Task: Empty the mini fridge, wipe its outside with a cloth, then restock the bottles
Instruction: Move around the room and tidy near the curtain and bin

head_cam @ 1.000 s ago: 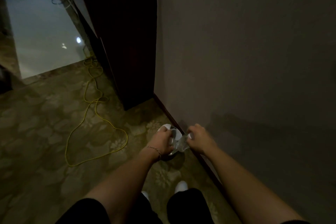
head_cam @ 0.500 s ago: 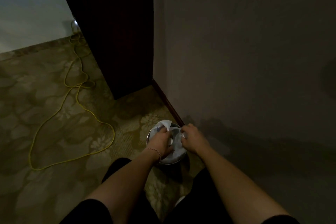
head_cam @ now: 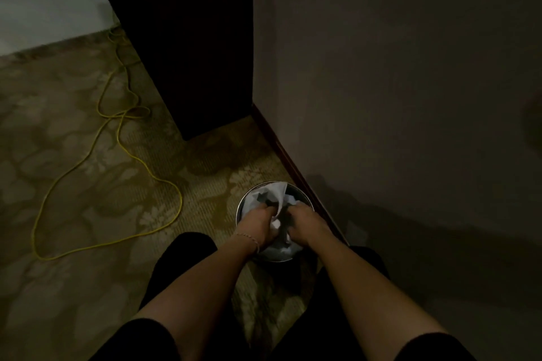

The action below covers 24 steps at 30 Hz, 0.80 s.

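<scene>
A small round metal bin [head_cam: 244,204] stands on the carpet by the wall's skirting board. A pale cloth or liner [head_cam: 271,195] lies crumpled inside it, one corner sticking up at the far rim. My left hand [head_cam: 255,226] and my right hand [head_cam: 305,224] are both down in the bin, fingers curled into the pale material. What lies under it is hidden. No fridge or bottles are in view.
A dark wooden cabinet [head_cam: 187,47] stands ahead against the grey wall [head_cam: 396,82]. A yellow cable [head_cam: 117,138] loops over the patterned carpet to the left. My knees in black trousers frame the bin.
I have crouched closer to the bin. Both hands went from holding the pale material above the bin to pressing down inside it.
</scene>
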Motion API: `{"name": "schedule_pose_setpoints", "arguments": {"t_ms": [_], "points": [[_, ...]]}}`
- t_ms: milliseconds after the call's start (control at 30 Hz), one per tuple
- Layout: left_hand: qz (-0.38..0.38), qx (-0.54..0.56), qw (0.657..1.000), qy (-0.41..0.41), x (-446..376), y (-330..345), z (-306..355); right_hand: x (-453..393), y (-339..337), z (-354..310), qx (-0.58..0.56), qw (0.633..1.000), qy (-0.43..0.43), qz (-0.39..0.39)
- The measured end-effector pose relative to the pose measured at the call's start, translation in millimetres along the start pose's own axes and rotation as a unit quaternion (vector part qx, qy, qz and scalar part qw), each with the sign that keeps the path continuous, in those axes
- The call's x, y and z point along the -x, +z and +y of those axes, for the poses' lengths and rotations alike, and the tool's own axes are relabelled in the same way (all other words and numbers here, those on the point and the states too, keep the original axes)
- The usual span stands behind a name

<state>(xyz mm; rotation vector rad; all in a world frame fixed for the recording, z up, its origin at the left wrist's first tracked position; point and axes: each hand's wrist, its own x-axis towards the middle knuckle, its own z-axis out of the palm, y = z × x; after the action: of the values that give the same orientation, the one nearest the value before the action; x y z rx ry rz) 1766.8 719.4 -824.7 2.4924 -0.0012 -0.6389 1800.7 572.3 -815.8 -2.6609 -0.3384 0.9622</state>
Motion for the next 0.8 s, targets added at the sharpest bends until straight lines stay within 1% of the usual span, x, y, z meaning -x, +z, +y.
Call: {"name": "schedule_pose_setpoints", "arguments": {"t_ms": [133,333,600,800], "points": [[0.006,-0.018,1.0,0.005,28,-35,19,36,-30,-13,-0.014,1.0,-0.002,0.02],[0.036,-0.034,0.999,-0.001,90,-114,73,120,-112,-43,-0.03,0.998,0.024,0.039],[0.055,-0.042,0.998,0.011,181,-229,140,225,-222,-110,-0.017,0.998,0.031,0.059],[0.064,-0.06,0.995,0.041,241,-297,179,298,-276,-168,-0.008,0.997,0.024,0.078]]}}
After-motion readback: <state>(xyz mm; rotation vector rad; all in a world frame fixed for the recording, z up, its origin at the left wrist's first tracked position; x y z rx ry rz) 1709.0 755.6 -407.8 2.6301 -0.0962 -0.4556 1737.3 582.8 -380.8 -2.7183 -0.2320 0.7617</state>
